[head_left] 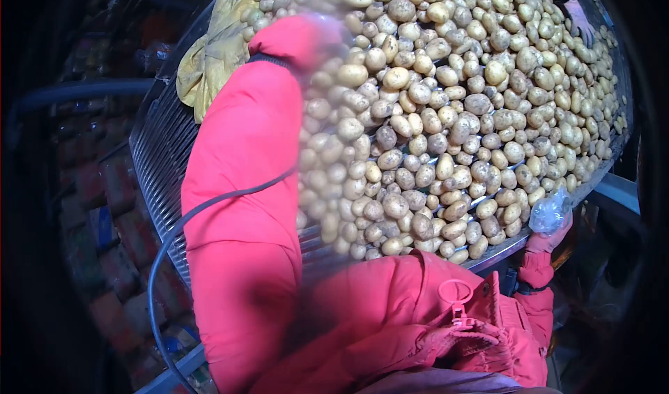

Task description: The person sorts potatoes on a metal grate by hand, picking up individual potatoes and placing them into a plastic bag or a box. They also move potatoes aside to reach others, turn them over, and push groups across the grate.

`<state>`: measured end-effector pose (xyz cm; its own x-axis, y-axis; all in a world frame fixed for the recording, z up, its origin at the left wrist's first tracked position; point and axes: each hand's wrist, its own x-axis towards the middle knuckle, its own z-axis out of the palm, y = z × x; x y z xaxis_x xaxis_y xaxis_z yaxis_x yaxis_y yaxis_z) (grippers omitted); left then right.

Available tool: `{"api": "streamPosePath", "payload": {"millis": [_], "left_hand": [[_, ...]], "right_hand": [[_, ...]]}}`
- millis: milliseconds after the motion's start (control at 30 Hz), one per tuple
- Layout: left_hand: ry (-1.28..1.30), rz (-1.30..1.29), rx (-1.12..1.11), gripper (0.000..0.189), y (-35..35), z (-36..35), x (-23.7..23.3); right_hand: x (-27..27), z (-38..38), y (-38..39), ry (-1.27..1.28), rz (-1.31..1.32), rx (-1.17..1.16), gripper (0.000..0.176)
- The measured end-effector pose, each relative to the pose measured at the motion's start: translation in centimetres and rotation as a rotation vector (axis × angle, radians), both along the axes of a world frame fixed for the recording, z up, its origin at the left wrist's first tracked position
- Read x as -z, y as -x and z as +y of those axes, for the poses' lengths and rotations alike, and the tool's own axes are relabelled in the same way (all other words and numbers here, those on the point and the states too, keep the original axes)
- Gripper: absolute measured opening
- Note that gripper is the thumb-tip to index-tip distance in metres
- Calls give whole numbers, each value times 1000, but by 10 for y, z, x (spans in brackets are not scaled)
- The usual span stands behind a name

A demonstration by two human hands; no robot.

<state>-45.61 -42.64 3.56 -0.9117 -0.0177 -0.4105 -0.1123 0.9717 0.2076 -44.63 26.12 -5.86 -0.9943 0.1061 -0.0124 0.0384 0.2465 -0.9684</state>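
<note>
A wide heap of pale yellow, dirt-flecked potatoes [432, 122] covers the slatted metal table in front of me. Stretched forward in its red-pink sleeve, my left arm ends at my left hand [326, 30], beside the potatoes at the far left. A smeared patch of the picture blurs that hand, so its fingers cannot be made out. At the table's near right edge, my right hand [550, 239] is closed on a crumpled clear plastic bag [550, 213]. The bag rests against the rim close to several potatoes.
Another person's hand [580, 23] reaches onto the potatoes at the far right. A yellow cloth or sack [212, 59] hangs over the left edge of the slatted table [159, 178]. A dark cable [157, 282] loops over my left sleeve.
</note>
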Motion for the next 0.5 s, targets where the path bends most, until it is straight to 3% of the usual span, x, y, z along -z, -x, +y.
{"api": "streamPosePath", "payload": {"millis": [33,67,133,233,300,367,400,500], "left_hand": [[-10,-6,24,35,-5,2,0],[-22,-15,51,36,-9,4,-2],[-55,-25,87,38,-17,9,-4],[-176,-42,110,44,-20,44,-39],[136,-173,-59,50,-13,64,-44],[120,-177,-58,54,-10,57,-24],[94,-52,-63,49,-9,54,-10],[179,110,-96,50,-11,69,8]], "right_hand": [[-3,-3,0,123,-64,38,55],[-4,-4,-2,-174,94,-36,55],[-4,-3,-3,-467,250,-110,55],[-5,1,-4,-473,255,-116,58],[-7,1,-5,-658,456,-164,62],[-5,-1,-7,-622,402,-141,62],[-4,-2,-4,-586,359,-123,62],[14,14,0,-147,131,-33,67]]}}
